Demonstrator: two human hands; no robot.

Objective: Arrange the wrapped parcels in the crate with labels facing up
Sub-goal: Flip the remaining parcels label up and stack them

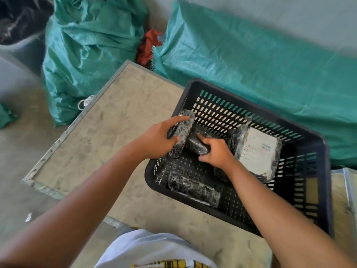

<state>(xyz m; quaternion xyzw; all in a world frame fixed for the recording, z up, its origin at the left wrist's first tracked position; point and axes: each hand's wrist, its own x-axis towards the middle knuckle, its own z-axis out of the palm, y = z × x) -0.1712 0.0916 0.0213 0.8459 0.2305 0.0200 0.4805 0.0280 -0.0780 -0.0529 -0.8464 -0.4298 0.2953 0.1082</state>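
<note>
A black slotted plastic crate [316, 190] sits on a dusty board. My left hand [156, 139] grips a black wrapped parcel [183, 132] standing on edge against the crate's left wall. My right hand [215, 151] holds a second black parcel [196, 145] lying beside it on the crate floor. A larger parcel [258, 153] leans on the right side with its white label showing upward. Another black parcel [193, 188] lies near the crate's front wall, no label visible.
The board [108, 132] has a metal rim and bare room left of the crate. Green woven sacks [88, 47] [260, 60] stand behind it, with red cloth [148, 45] between them. A grey bin [21, 35] is at far left.
</note>
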